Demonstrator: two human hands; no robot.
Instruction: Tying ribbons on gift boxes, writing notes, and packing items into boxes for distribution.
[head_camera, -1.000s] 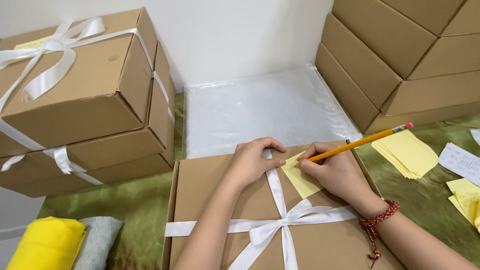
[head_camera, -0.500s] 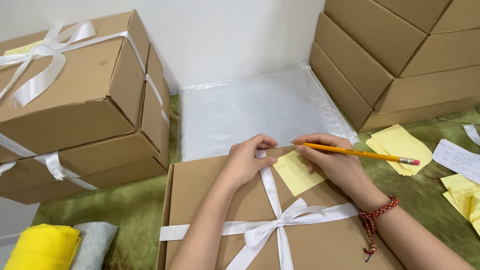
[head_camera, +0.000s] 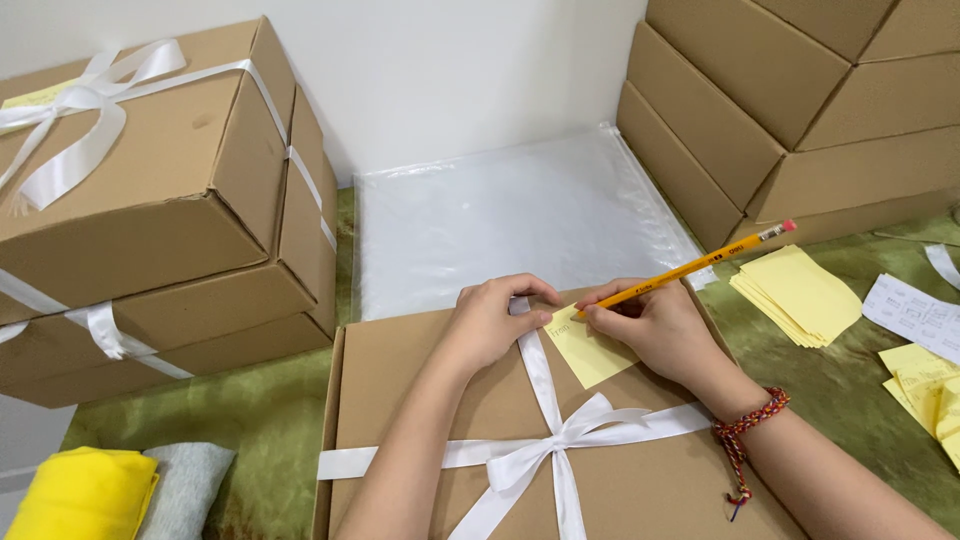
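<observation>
The right hand (head_camera: 660, 325) is pinching a yellow pencil (head_camera: 690, 266) in a closed grip, its tip touching the yellow note (head_camera: 592, 352) lying on the ribboned box (head_camera: 420, 400). The left hand (head_camera: 495, 320) is resting with fingers curled, holding nothing, pressing the ribbon (head_camera: 540, 370) just beside the note.

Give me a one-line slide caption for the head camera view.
Right hand writes with a yellow pencil on a sticky note atop a ribboned cardboard box, left hand steadying.
</observation>
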